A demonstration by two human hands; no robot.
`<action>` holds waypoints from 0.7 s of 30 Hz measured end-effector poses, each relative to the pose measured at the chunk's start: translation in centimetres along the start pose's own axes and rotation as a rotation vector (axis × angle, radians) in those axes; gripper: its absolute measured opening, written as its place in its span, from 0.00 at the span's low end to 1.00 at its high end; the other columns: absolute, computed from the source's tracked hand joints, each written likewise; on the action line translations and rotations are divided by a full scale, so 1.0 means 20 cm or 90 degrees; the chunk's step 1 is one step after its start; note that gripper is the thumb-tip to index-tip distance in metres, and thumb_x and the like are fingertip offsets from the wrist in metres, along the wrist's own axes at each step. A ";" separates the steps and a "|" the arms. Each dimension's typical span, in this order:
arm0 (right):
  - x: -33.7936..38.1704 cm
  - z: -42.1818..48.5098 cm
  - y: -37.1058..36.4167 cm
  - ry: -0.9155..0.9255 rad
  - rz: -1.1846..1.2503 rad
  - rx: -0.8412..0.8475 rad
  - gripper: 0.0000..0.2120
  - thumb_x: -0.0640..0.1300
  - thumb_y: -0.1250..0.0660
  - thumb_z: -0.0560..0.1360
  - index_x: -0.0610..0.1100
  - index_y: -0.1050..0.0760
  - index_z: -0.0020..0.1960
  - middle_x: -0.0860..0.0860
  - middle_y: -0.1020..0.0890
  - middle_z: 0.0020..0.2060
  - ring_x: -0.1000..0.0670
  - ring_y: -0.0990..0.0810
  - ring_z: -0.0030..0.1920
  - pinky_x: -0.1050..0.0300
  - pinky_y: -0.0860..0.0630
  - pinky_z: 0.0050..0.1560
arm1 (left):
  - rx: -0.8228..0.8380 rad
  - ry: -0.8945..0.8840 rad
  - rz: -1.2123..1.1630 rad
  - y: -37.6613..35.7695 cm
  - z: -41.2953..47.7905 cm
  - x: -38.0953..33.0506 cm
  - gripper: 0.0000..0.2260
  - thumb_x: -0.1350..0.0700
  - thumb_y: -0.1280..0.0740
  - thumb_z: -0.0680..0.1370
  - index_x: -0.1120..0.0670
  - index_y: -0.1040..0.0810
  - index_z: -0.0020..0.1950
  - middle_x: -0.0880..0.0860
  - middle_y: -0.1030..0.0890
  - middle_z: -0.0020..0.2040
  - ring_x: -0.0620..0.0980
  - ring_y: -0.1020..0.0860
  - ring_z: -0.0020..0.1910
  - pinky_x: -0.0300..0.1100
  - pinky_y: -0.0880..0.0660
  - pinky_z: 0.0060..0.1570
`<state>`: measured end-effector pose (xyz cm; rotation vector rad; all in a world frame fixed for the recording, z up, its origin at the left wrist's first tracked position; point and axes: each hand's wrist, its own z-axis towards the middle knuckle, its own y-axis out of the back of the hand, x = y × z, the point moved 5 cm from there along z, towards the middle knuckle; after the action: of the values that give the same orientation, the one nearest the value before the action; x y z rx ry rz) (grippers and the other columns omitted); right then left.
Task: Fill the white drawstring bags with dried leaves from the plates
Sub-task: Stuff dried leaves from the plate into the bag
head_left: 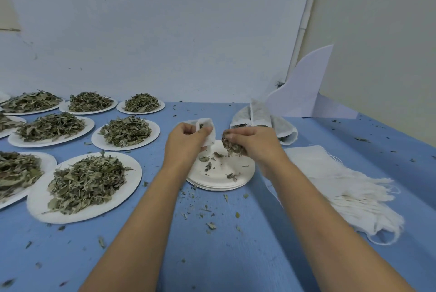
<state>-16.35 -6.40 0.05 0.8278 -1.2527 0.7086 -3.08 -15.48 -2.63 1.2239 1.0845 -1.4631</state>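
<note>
The left hand [186, 140] pinches the rim of a white drawstring bag [207, 131] between curled fingers and thumb, holding its mouth open and turned toward the other hand. The right hand [257, 143] is closed around a clump of dried leaves [232, 146], just beside that mouth. Both hover over a stack of nearly bare paper plates [219, 182] - likely so that stray bits fall there and not on the blue table [236, 256]. Filled bags [259, 114] lie just behind. Flat empty bags [335, 173] wait to the right, within easy reach, and heaped plates [37, 197] crowd the left - much remains to bag.
</note>
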 end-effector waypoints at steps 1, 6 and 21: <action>0.01 0.00 0.00 -0.021 0.052 0.019 0.04 0.34 0.28 0.71 0.42 0.18 0.41 0.51 0.17 0.33 0.58 0.19 0.32 0.68 0.24 0.34 | 0.011 0.004 -0.011 -0.01 0.00 0.00 0.11 0.56 0.30 0.75 0.55 0.29 0.38 0.52 0.24 0.42 0.47 0.22 0.41 0.36 0.22 0.36; 0.01 -0.01 -0.05 -0.049 0.084 0.065 0.03 0.32 0.30 0.72 0.38 0.19 0.44 0.50 0.18 0.32 0.60 0.20 0.28 0.70 0.26 0.29 | 0.068 -0.064 0.058 -0.03 -0.05 -0.05 0.09 0.63 0.37 0.76 0.56 0.30 0.36 0.55 0.26 0.38 0.52 0.25 0.41 0.48 0.21 0.42; -0.12 0.04 -0.05 -0.070 0.055 -0.161 0.05 0.38 0.30 0.71 0.46 0.16 0.42 0.46 0.16 0.39 0.47 0.19 0.44 0.49 0.21 0.53 | 0.250 -0.160 0.168 -0.18 -0.13 -0.04 0.09 0.63 0.31 0.71 0.52 0.29 0.36 0.44 0.30 0.30 0.40 0.33 0.28 0.30 0.34 0.29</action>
<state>-16.29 -7.63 -2.39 0.6142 -1.4508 0.5639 -5.99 -12.06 -1.89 1.3467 0.4578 -1.6130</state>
